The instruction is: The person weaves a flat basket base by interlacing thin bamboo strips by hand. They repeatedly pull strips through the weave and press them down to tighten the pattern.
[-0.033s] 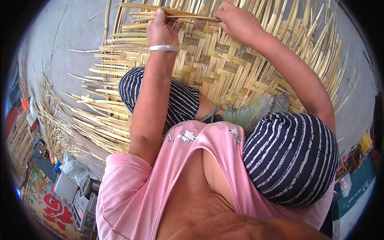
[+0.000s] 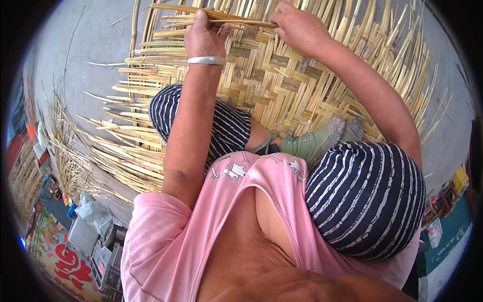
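Mat (image 2: 282, 85): flat, pale split-bamboo weave, herringbone texture.
Strip (image 2: 221, 20): thin, straight, spanning both hands.
Left hand (image 2: 204, 35): pinching strip.
Right hand (image 2: 299, 27): fingers curled, gripping the strip's other end.

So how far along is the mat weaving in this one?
A broad woven section of the mat looks done under the person's legs. The left hand and right hand are working a strip at the far edge. Loose strip ends remain unwoven around the sides.
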Demonstrator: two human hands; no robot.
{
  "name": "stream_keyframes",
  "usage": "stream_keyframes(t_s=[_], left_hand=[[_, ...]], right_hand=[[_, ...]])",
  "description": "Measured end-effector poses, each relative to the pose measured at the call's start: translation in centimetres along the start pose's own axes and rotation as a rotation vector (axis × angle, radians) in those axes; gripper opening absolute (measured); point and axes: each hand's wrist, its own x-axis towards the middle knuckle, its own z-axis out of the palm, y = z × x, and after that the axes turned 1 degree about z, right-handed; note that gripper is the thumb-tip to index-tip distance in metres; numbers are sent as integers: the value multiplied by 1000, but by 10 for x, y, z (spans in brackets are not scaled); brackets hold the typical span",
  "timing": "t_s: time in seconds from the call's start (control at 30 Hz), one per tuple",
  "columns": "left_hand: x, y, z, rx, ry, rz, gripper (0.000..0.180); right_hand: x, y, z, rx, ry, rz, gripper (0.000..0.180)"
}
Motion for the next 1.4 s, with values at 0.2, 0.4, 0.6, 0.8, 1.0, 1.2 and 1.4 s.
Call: stream_keyframes(t_s=[0.2, 0.4, 0.6, 0.8, 1.0, 1.2, 1.4], left_hand=[[23, -3, -1, -48, -96, -156, 12], [39, 2, 24, 623, -660, -134, 32], [59, -8, 51, 942, -614, -121, 20], [63, -8, 52, 1217, -498, 47, 15], [71, -16, 56, 1220, -333, -49, 18], [68, -15, 57, 1163, -404, -111, 15], [81, -21, 45, 1042, -607, -34, 12]], right_hand=[[15, 27, 12, 233, -63, 48, 25], [7, 34, 27, 266, 166, 5, 34], [-1, 21, 20, 374, 187, 211, 35], [-3, 23, 24, 396, 189, 238, 34], [-5, 26, 26, 392, 203, 200, 34], [-11, -2, 1, 540, 165, 345, 22], [-11, 19, 26, 492, 225, 279, 33]])
